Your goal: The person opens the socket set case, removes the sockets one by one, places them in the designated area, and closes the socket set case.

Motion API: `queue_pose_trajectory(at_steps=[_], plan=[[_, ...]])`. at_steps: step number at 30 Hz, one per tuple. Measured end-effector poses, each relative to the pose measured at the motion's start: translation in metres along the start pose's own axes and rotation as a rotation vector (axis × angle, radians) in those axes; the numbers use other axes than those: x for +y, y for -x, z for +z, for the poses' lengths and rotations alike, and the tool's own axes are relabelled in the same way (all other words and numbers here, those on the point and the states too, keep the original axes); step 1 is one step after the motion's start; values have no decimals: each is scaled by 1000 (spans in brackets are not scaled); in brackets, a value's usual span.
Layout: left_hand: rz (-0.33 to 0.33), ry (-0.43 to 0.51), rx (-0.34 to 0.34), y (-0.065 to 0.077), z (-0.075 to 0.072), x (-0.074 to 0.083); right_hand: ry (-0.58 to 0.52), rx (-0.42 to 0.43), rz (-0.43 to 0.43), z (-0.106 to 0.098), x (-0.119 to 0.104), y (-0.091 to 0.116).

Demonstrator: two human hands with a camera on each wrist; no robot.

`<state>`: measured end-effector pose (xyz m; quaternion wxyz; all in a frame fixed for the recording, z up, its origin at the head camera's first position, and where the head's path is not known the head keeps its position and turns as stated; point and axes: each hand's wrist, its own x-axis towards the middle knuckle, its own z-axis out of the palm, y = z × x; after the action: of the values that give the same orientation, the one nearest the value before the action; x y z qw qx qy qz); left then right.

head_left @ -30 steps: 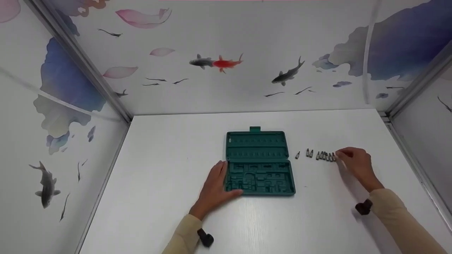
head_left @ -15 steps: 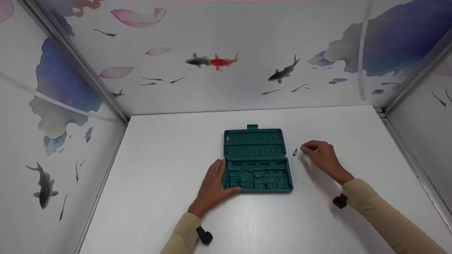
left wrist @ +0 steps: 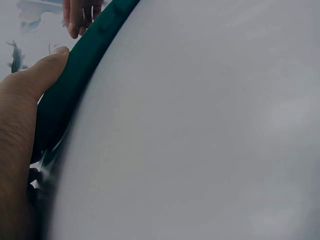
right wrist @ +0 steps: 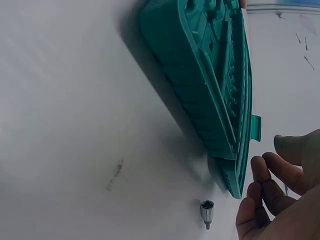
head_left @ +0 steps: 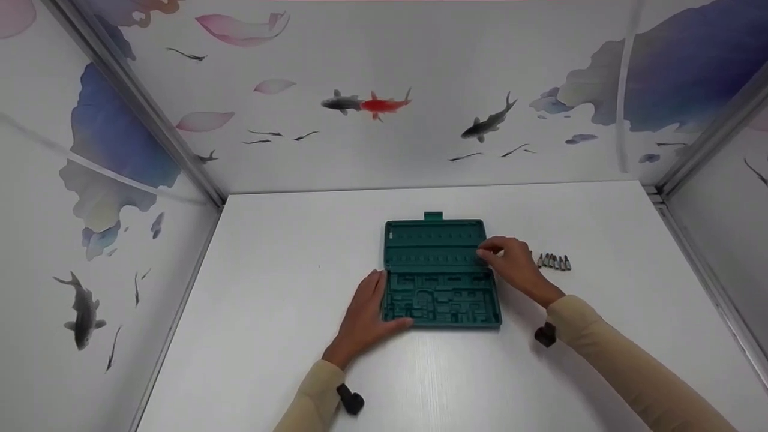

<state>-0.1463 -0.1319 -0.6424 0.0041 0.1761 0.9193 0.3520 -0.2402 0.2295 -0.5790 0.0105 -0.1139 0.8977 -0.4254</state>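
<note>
In the head view a green plastic case [head_left: 443,300] lies unfolded, its lid [head_left: 432,240] at the back. The left hand [head_left: 363,318] grips its front left corner, thumb along the front edge, fingers at the left side. In the left wrist view the thumb [left wrist: 50,70] presses the case wall [left wrist: 75,85]. The right hand [head_left: 510,261] is at the lid's right edge, fingers bent; in the right wrist view a gap shows between thumb and index finger, and whether it holds a bit is hidden. A small metal bit [right wrist: 207,214] with a hollow end lies beside the case.
Several small metal bits [head_left: 554,262] stand in a row on the white table [head_left: 270,300], right of the right hand, which partly covers them. White walls [head_left: 420,54] with painted fish enclose the table's back and sides.
The right hand has moved left from the far end of the row of bits to the lid's right edge, now covering the nearer bits. The left hand stays on the case.
</note>
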Motion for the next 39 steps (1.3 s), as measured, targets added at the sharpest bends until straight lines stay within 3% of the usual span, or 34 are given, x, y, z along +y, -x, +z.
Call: queue_pose_trajectory(at_steps=[18, 29, 39], plan=[[-25, -16, -2, 2, -2, -1, -66, -52, -68, 45, -24, -33], [-19, -8, 1, 0, -1, -2, -36, -46, -193, 78, -45, -58], [-19, -14, -10, 0, 0, 0, -104, 44, -341, 94, -50, -74]])
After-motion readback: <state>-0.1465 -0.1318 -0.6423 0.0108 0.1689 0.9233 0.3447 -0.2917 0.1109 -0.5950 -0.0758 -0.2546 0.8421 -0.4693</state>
